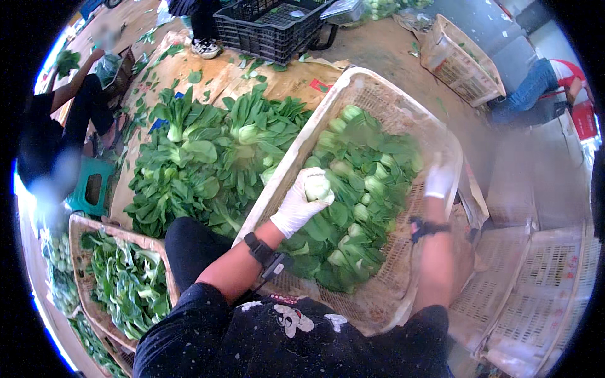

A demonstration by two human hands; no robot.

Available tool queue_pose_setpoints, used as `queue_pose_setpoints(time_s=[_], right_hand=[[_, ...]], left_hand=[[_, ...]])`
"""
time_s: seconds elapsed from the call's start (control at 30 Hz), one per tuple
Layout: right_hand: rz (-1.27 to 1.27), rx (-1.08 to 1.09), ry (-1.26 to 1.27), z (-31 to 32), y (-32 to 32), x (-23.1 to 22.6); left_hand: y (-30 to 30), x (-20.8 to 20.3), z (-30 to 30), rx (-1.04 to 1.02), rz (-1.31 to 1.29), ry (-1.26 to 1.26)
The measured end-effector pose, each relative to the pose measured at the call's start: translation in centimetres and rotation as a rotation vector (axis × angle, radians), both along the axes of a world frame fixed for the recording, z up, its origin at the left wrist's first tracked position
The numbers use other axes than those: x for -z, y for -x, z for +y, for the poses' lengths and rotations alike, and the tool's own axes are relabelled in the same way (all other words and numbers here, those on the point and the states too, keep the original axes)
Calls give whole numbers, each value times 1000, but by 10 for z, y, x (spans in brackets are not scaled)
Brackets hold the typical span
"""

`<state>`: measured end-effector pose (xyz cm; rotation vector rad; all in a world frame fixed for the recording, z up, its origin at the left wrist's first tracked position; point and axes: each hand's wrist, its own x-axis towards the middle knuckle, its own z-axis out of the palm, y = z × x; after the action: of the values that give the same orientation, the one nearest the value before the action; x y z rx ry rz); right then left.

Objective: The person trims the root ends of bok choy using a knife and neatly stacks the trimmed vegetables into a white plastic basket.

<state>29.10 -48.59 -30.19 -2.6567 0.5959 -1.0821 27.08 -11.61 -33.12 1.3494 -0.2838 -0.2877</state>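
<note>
My left hand (296,208), in a white glove, is closed around a bok choy (317,187) with its pale base turned up. It is above a large off-white slatted plastic crate (362,309) in front of me. Several bok choy heads (362,176) lie in that crate, green leaves and pale bases showing. My right hand (439,181), also gloved in white, is over the crate's right rim. Motion smears its fingers, so whether it holds anything does not show. Left of the crate spreads a heap of loose bok choy (201,157) on brown sheeting.
A second crate (120,233) of leafy greens stands at lower left beside a green stool (94,186). A black crate (265,38) is ahead, an off-white one (460,60) far right, more crates (535,283) near right. People are at far left, top and right.
</note>
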Motion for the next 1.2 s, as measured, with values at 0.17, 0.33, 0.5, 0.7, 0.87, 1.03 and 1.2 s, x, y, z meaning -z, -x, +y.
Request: queue_pose_setpoints(time_s=[0.17,0.33,0.5,0.7,0.87,1.03,1.2], right_hand=[[65,-854,-435,240,68,-88],[256,-1190,32,361,92,-126],[194,-1505,24,477,114,-131],[782,-1474,263,581,114,-58],[1124,-1546,206,532,108,-95],[1234,-1265,-310,387,90,-108],[806,-662,-910,198,82,-95]], left_hand=[[27,-92,72,-172,-78,-227],[89,-128,197,-362,-301,-502],[170,-159,281,-706,-266,-586],[249,-167,342,-1227,-365,-939],[215,-137,373,-1282,-187,-169],[80,-70,434,-936,61,111],[-86,-61,378,-1065,256,171]])
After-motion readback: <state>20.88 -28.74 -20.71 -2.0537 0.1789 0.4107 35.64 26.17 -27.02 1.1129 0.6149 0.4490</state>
